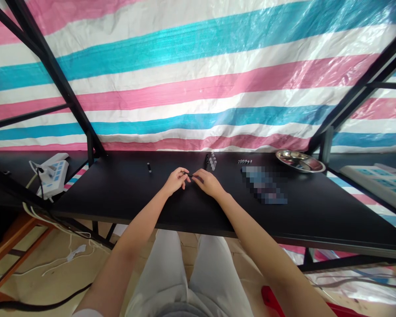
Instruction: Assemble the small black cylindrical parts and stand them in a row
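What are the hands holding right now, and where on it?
A small dark part, pinched between the fingertips of the left hand and right hand, one at each end. What it is, too small to tell.

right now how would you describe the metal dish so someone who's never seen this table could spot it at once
Start at the long black table in front of the striped plastic sheet and follow its back edge to the far right. The metal dish sits there, beside the black frame post. It is the only shiny, round, shallow thing; its neighbours are tiny vials and small dark parts.
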